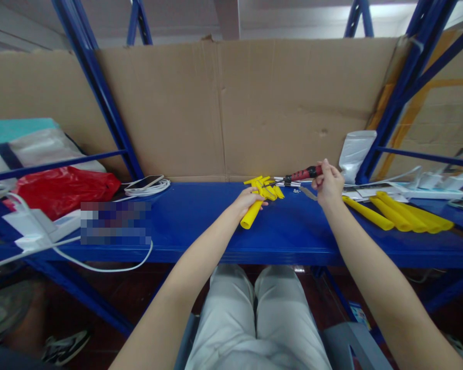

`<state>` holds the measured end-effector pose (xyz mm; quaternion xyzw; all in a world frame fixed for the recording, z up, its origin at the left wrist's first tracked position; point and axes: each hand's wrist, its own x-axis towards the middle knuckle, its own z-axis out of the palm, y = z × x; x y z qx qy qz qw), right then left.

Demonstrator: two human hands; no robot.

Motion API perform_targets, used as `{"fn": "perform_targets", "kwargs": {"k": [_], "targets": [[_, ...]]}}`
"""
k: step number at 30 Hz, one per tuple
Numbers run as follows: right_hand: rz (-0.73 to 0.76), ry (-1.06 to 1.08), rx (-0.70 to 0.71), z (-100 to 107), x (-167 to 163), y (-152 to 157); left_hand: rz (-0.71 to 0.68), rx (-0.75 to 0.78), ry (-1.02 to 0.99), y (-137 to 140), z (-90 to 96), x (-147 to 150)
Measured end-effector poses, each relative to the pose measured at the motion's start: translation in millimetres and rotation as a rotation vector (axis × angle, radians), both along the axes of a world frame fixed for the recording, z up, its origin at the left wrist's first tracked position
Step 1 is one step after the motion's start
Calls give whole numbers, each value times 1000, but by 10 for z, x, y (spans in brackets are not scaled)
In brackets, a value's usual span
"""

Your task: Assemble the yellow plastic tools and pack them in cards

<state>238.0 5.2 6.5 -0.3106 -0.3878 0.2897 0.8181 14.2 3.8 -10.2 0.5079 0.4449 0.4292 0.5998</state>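
Note:
My left hand (250, 201) is closed around a yellow tube (250, 218), which lies slanted with its round end facing me. In my right hand (329, 180) is a screwdriver (303, 173) with a red and black handle, held by its rear end. Its thin shaft points left, toward the tube; whether the tip touches it I cannot tell. Several short yellow pieces (272, 191) are heaped just beyond my left hand. A few tiny pale bits (296, 191) lie beneath the screwdriver. Near my right fingers rests a flat grey strip (307, 193).
Several longer yellow tubes (399, 215) lie at right on the blue shelf (193, 221). White chargers (428, 181) and a silvery pouch (357, 149) stand behind them. At left are a phone (148, 181), coiled white cable and a red bag (67, 190). Cardboard (170, 113) closes the back.

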Motion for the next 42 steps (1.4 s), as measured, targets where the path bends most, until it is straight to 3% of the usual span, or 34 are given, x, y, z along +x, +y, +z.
{"fn": "perform_targets", "kwargs": {"k": [7, 22, 33, 42], "targets": [[187, 78, -131, 97, -46, -134, 0, -6, 20, 19, -7, -4], [131, 138, -177, 25, 27, -12, -36, 3, 20, 86, -50, -23], [299, 65, -146, 63, -13, -120, -29, -18, 38, 43, -5, -15], [212, 143, -179, 42, 12, -61, -35, -20, 50, 59, -32, -6]]}}
